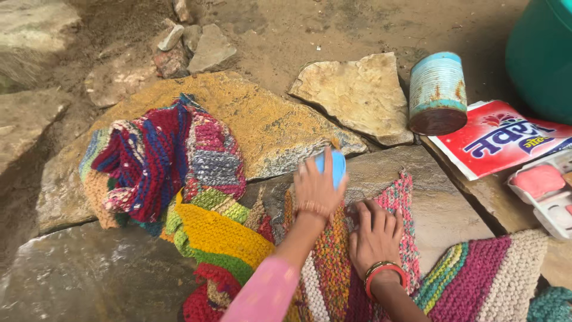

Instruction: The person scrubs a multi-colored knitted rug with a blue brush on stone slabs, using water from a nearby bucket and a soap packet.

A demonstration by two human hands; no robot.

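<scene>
Upper left to centre: bunched part of the multicoloured knitted cloth (161, 161) heaped on the big yellowish stone slab (268, 119), trailing down over the wet grey slab (95, 274) at lower left.

Centre: left hand (319, 188), arm crossing from the pink sleeve (265, 292), fingers curled snug round a blue soap bar (335, 167) and pressing it on the cloth edge.

Just right: right hand (375, 235) flat, fingers spread, gripping nothing, pinning the cloth to the stone.

Upper right: rusty tin can (438, 92), red detergent packet (506, 140), pink soap in a white tray (545, 191), green bucket (542, 53).

Risks, as a judgement: a wet bar could squirt out of the curled fingers onto the dirt; the cloth could bunch or slide if the flat hand eases; knuckles could scrape rough stone; the heap could drag off the slab into the mud.
</scene>
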